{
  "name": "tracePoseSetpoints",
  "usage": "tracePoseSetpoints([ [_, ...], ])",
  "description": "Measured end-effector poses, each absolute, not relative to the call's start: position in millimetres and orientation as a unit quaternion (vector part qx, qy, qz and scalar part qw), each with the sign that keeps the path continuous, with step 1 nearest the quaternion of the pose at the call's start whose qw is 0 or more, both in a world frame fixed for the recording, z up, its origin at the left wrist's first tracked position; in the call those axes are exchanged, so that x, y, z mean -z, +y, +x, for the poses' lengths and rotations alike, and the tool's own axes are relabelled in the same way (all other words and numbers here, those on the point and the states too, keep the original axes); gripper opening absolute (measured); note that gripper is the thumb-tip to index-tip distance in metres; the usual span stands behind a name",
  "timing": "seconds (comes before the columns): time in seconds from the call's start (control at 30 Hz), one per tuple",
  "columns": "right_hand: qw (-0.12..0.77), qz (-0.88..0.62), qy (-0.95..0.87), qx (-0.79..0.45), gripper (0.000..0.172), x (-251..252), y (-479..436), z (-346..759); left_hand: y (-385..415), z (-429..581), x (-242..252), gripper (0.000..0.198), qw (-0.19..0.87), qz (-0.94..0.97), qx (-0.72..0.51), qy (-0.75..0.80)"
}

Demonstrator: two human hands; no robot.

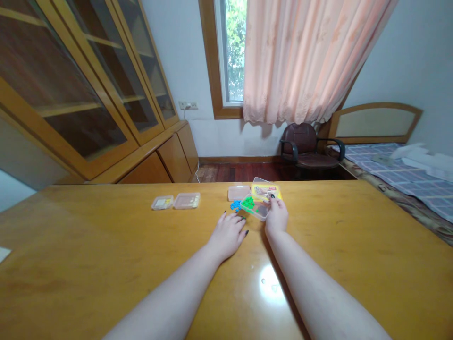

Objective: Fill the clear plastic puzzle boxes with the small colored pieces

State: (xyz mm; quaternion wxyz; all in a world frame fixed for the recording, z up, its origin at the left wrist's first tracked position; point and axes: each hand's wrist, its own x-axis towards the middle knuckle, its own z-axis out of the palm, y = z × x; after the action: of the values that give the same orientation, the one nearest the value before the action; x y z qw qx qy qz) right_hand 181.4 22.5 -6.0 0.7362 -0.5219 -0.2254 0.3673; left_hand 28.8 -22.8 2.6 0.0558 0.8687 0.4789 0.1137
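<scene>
Standing at the far left, a cabinet (112,43) is showing its glass doors. On the counter (106,255), a small box (163,203) is lying just beside a wider box (181,200), which is holding white bits (194,201) toward its right end. Farther right, the left hand (228,234) is reaching forward, palm down, its fingers spreading wide; whether it is touching the counter, I cannot tell. Blue pieces (235,205) are lying just beyond it, and a clear box (238,192) is sitting behind them. Next, a clear tray (256,214) is carrying green pieces (248,203) toward its left end. A yellow card (262,191) is showing behind the tray. The right hand (277,215) is pinching the tray's right end. Beyond the counter, a window (235,56) is letting in daylight, a curtain (300,61) is hanging beside it, a chair (300,144) is standing lower down, and a bed (385,160) is filling the far right.
</scene>
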Motion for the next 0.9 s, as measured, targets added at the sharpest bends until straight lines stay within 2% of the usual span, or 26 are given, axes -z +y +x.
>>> tracePoseSetpoints([
  [0.2,0.740,-0.512,-0.237,-0.367,0.021,11,23,182,-25,32,5,0.042,0.068,0.877,-0.080,0.469],
  [0.9,0.722,-0.525,-0.251,-0.374,0.023,24,27,185,-9,19,9,0.017,0.071,0.846,-0.175,0.499],
])
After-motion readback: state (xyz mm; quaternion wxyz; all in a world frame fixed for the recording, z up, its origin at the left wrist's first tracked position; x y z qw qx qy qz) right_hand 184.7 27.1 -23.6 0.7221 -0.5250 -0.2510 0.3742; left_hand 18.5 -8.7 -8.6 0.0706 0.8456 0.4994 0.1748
